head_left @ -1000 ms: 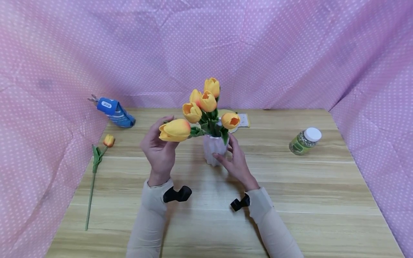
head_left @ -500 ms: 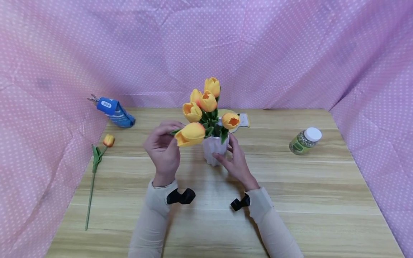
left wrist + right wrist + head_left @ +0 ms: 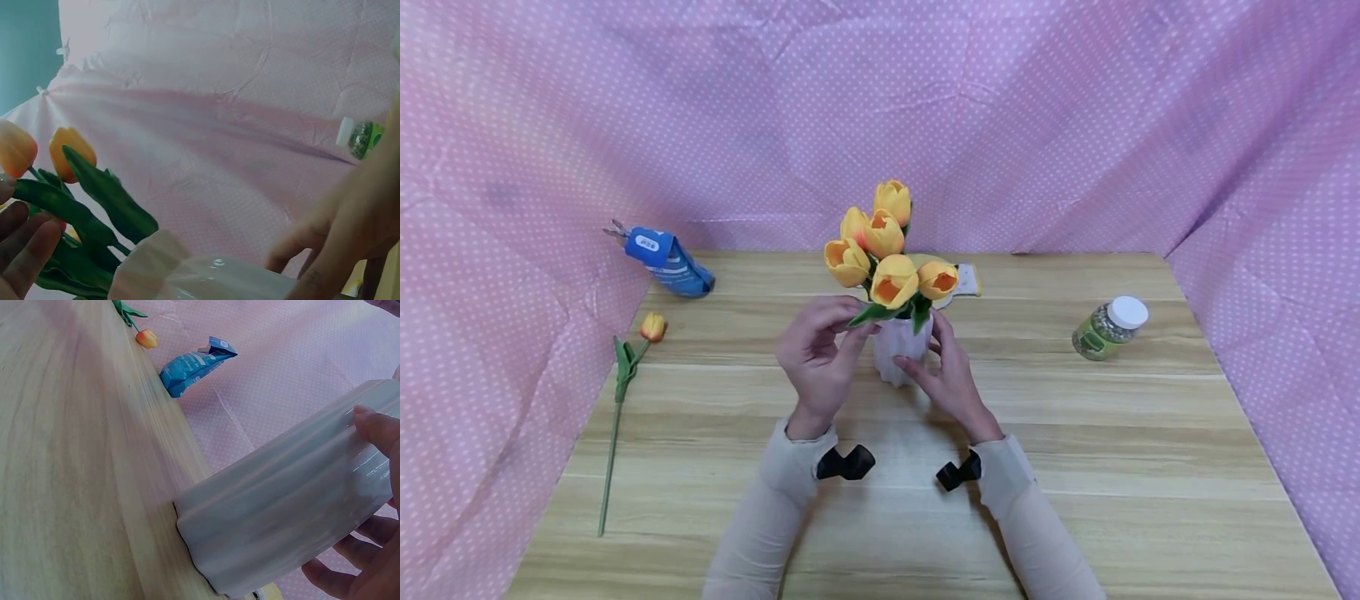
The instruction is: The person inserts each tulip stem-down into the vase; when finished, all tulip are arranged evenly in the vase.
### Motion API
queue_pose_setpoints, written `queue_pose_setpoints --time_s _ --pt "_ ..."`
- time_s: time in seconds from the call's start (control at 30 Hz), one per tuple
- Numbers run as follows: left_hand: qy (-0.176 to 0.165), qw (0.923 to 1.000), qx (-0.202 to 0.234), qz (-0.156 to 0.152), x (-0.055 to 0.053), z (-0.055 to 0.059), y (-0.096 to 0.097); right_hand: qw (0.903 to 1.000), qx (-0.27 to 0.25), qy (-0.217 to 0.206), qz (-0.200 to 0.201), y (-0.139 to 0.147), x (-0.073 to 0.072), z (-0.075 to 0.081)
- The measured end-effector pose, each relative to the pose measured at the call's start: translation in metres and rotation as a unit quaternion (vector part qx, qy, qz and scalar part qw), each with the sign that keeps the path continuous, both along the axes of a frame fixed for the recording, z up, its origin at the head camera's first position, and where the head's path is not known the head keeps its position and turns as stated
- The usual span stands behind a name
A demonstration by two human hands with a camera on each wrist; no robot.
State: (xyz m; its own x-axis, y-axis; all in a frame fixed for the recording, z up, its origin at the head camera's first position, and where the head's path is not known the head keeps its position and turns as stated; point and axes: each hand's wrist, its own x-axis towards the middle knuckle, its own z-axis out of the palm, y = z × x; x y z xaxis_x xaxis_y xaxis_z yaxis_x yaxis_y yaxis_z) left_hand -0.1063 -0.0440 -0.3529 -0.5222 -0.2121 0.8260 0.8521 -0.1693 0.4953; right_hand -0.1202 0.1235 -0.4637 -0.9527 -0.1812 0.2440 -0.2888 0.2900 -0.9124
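Observation:
A pale, fluted vase (image 3: 901, 350) stands upright on the table, holding several yellow-orange tulips. My right hand (image 3: 953, 375) grips its right side, thumb in front; the right wrist view shows the thumb and fingers curled round the ribbed wall (image 3: 281, 494). At the vase's mouth, my left hand (image 3: 822, 354) pinches a long green leaf (image 3: 874, 314) of the front tulip (image 3: 895, 282), whose bloom leans forward over the rim. In the left wrist view, the leaf's tip lies between thumb and fingers (image 3: 37, 250). The stems inside the vase are hidden.
One loose tulip (image 3: 617, 392) lies on the table (image 3: 1150, 467) at the left. Behind it leans a blue packet (image 3: 673, 262) with tool tips sticking out. A white-lidded jar (image 3: 1108, 327) stands at the right. A small white-and-yellow item (image 3: 967, 280) lies behind the vase.
My left hand has moved right towards the vase, bringing the front tulip's bloom from the left side to above the rim. My right hand has stayed on the vase.

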Motion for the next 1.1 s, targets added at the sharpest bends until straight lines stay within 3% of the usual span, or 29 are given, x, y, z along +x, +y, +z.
queue_pose_setpoints --time_s 0.4,0.6,0.83,1.1 --pt "0.009 0.9952 -0.061 0.075 0.002 -0.014 0.011 1.0000 -0.003 0.001 -0.002 0.000 0.001 -0.001" --pt "0.000 0.9953 -0.066 0.071 0.002 -0.017 0.004 0.9999 0.003 -0.016 0.000 0.000 0.001 0.001" --pt "-0.032 0.9942 -0.048 0.090 -0.003 -0.023 -0.021 0.9997 0.004 -0.025 0.004 -0.001 0.000 0.002" --pt "-0.122 0.9819 -0.037 0.139 -0.010 -0.028 -0.070 0.9996 0.002 -0.029 0.003 -0.001 0.000 0.002"
